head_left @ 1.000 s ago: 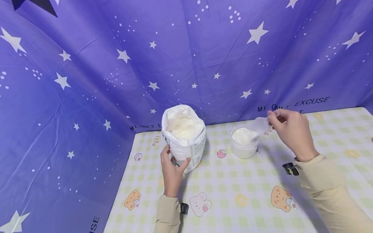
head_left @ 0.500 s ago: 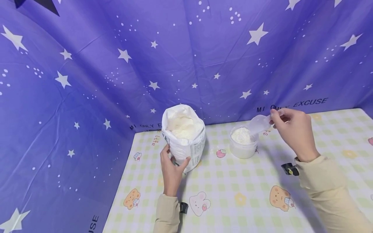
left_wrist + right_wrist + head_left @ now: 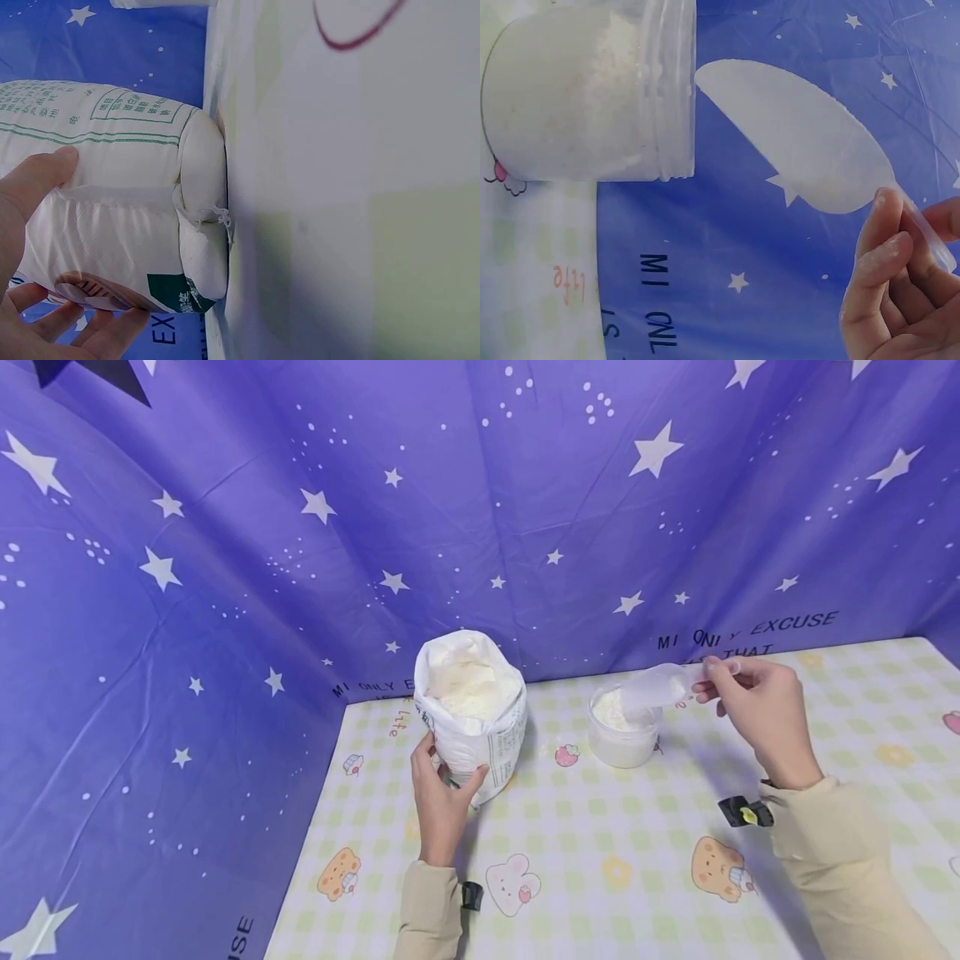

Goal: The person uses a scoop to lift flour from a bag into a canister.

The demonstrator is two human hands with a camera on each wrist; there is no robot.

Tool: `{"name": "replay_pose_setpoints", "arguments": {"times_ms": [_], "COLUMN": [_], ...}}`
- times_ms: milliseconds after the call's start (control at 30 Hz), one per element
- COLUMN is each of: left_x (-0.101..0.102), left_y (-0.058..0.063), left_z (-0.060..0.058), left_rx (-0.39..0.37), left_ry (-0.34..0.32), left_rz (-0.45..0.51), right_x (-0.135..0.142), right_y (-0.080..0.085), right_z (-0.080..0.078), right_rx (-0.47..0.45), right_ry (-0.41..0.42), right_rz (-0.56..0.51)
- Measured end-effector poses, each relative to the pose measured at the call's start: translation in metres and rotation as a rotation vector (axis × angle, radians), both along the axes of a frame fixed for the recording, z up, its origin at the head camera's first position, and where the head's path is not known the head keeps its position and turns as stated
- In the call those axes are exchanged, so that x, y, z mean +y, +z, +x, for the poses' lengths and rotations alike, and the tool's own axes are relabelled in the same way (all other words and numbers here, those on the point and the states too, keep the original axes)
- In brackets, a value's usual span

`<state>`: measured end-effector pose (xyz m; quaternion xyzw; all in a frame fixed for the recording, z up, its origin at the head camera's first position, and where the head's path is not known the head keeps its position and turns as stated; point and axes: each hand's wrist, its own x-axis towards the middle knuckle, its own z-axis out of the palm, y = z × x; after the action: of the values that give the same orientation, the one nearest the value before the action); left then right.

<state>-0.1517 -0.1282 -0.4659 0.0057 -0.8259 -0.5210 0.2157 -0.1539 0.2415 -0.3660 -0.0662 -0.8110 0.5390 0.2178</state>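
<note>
An open white flour bag [image 3: 480,752] with green print stands upright on the left, pale powder [image 3: 472,689] showing in its mouth. Low on its side, my left hand [image 3: 442,802] grips it, thumb [image 3: 52,169] on one face and fingers on the other. To the right stands a clear plastic jar [image 3: 624,745] nearly full of the same pale powder. My right hand [image 3: 765,710] pinches the handle of a translucent scoop [image 3: 802,139]. Its bowl leans over the jar, the tip right at the rim in the right wrist view. A little powder clings to the right fingertips [image 3: 885,255].
A checked tablecloth [image 3: 570,860] with cartoon prints covers the table. Behind and to the left hangs a blue star-patterned curtain [image 3: 450,510], close behind the bag and jar. Each wrist wears a black strap device [image 3: 746,812].
The scoop has lifted out of the jar's powder and its handle has swung lower, so it lies flatter over the rim. The left hand and flour bag have stayed in place.
</note>
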Motion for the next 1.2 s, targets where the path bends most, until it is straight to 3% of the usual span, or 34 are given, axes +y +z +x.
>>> {"name": "replay_pose_setpoints", "arguments": {"times_ms": [300,600,833,1000,1200], "left_x": [0.000,0.000,0.004,0.006,0.008], "left_y": [0.000,0.002,0.008,0.014,0.019], "left_z": [0.002,0.008,0.016,0.023,0.033], "left_rx": [-0.012,-0.010,0.024,0.036,0.091], "left_ry": [-0.009,0.014,0.028,0.050,0.090], "left_rz": [0.004,-0.012,-0.049,-0.077,-0.128], "right_x": [0.001,0.000,-0.006,-0.010,-0.023], "right_y": [-0.006,-0.018,-0.026,-0.029,-0.037], "right_z": [0.001,0.006,0.010,0.011,0.015], "right_rx": [-0.024,-0.050,-0.113,-0.142,-0.201], "right_ry": [0.078,0.313,0.371,0.403,0.449], "right_rz": [-0.138,-0.422,-0.526,-0.549,-0.458]}}
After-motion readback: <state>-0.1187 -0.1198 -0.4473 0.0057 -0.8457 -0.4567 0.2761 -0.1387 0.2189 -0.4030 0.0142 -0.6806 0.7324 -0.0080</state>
